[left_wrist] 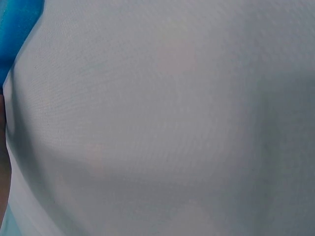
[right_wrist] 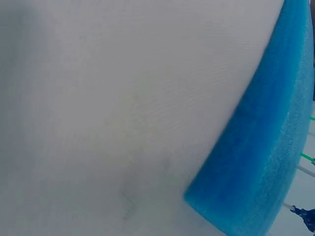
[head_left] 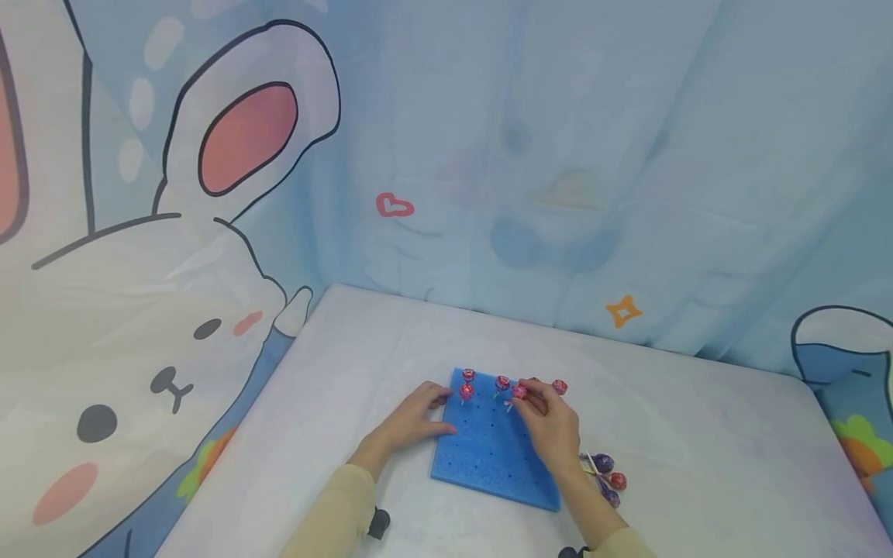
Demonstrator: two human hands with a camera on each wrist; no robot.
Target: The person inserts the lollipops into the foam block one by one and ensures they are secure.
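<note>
My right hand (head_left: 556, 425) pinches a pink-wrapped lollipop (head_left: 518, 392) over the upper right part of a blue foam board (head_left: 481, 457), its white stick slanting down to the left. Rows of small holes dot the board. Along the board's left edge rests my left hand (head_left: 412, 420), thumb and fingers spread apart. Near the board's far edge stand a red lollipop (head_left: 469, 374), a pink one (head_left: 467, 392) just in front and another red one (head_left: 502, 383). A further red lollipop (head_left: 560, 386) shows beyond the right hand, which partly hides one more.
Right of the board, by my right forearm, lie loose lollipops: purple (head_left: 603, 463), orange-red (head_left: 618, 481) and a second purple (head_left: 611, 497). A white cloth covers the table (head_left: 698, 465), with a printed blue curtain (head_left: 446, 155) behind. Both wrist views show mostly cloth and board edge.
</note>
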